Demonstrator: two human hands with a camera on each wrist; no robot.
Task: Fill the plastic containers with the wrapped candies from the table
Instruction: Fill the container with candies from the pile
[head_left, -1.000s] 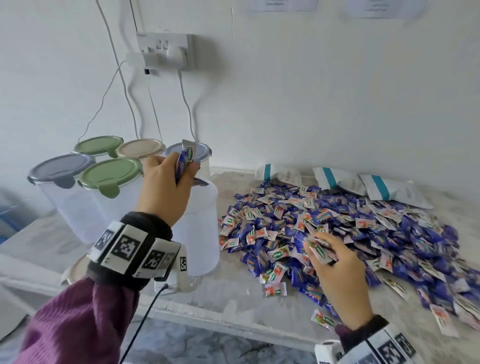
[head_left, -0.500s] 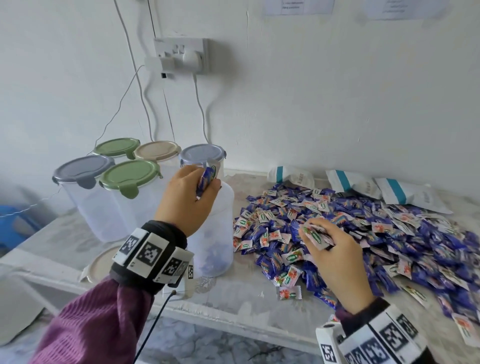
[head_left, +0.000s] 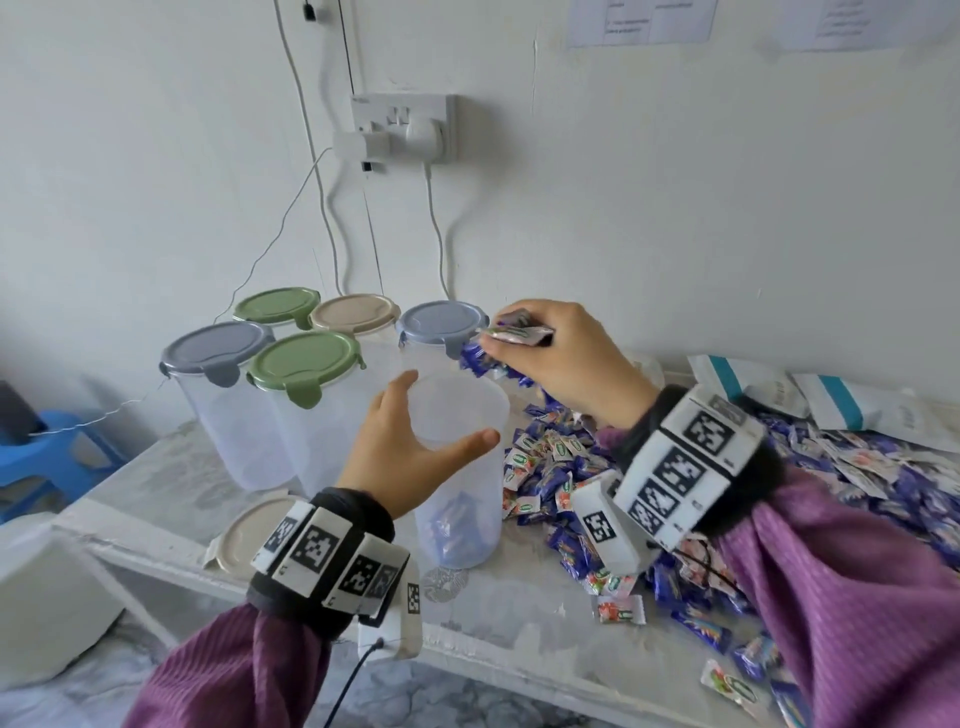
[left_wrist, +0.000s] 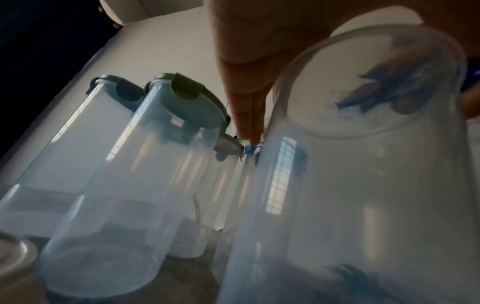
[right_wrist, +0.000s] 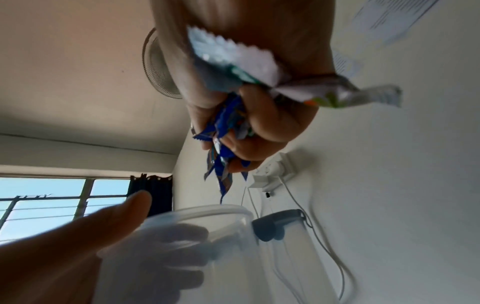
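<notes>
Just under the right hand (head_left: 563, 358), fingers clenched round a bunch of wrapped candies (head_left: 506, 345): open container (head_left: 460, 467), upright on the table (head_left: 519, 618), a few candies at its bottom. Round its rim, left hand (head_left: 402, 457), thumb and fingers curled against the wall, gripping. Beyond the left hand, five lidded containers (head_left: 228, 410); below the right wrist, candy pile (head_left: 550, 467).
</notes>
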